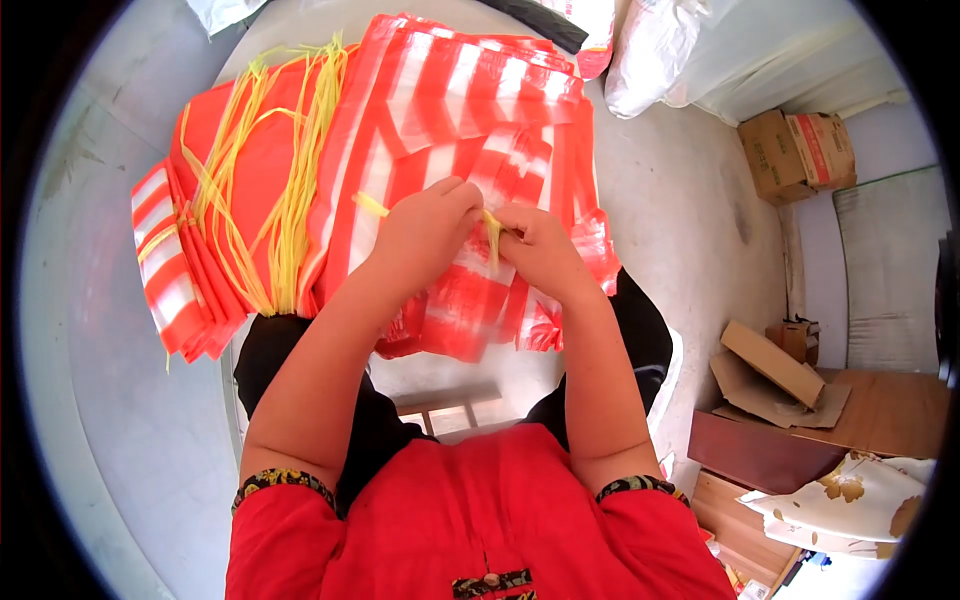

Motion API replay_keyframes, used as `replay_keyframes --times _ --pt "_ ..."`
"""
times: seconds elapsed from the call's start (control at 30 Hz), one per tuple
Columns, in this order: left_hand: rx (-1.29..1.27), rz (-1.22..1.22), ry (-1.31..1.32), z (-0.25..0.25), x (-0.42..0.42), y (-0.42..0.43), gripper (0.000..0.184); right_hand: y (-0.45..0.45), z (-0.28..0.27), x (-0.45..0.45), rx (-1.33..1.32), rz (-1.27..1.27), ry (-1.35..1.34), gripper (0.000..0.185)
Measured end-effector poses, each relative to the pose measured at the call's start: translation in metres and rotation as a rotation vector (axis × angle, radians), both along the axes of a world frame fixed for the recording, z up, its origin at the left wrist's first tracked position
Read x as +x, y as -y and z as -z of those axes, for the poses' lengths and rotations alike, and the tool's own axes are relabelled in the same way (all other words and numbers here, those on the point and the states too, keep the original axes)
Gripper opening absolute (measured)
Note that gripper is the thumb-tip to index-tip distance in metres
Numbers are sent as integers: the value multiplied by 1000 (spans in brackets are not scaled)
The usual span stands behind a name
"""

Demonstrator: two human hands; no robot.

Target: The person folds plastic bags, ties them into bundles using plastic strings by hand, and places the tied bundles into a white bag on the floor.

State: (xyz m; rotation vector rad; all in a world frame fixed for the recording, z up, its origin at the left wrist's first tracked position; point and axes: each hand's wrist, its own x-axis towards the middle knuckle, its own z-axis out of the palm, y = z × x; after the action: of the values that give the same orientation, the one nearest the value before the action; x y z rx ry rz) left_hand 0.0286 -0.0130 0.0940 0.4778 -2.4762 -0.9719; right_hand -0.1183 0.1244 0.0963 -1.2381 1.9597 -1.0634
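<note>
My left hand and my right hand meet over a stack of red-and-white striped plastic bags. Both are closed on a yellow plastic strip, whose loose end hangs between them; another end pokes out left of my left hand. Beneath my hands a bunched striped bag hangs toward my lap, its gathered part partly hidden by my fingers. Left of the stack, a bundle of long yellow strips lies over red plastic sheeting. Folded striped bags with a yellow band sit at the far left.
A white sack stands beyond the stack on the right. Cardboard boxes rest by the right wall. Closer on the right, an opened carton lies on a brown wooden cabinet. My knees are under the bags.
</note>
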Motion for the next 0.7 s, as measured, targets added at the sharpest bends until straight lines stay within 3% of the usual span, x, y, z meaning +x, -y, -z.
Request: replay_keyframes --times 0.13,0.23,0.33,0.7 --pt "67 9 -21 1 0 3 8 -1 -13 6 110 48 170 18" --pt "74 -17 -15 2 -1 6 9 2 -2 14 -68 187 -113 22" --pt "177 -96 127 -9 2 8 16 1 16 7 -318 143 -359 23" --pt "-73 -214 364 -2 3 16 39 -33 38 6 -212 242 -448 17"
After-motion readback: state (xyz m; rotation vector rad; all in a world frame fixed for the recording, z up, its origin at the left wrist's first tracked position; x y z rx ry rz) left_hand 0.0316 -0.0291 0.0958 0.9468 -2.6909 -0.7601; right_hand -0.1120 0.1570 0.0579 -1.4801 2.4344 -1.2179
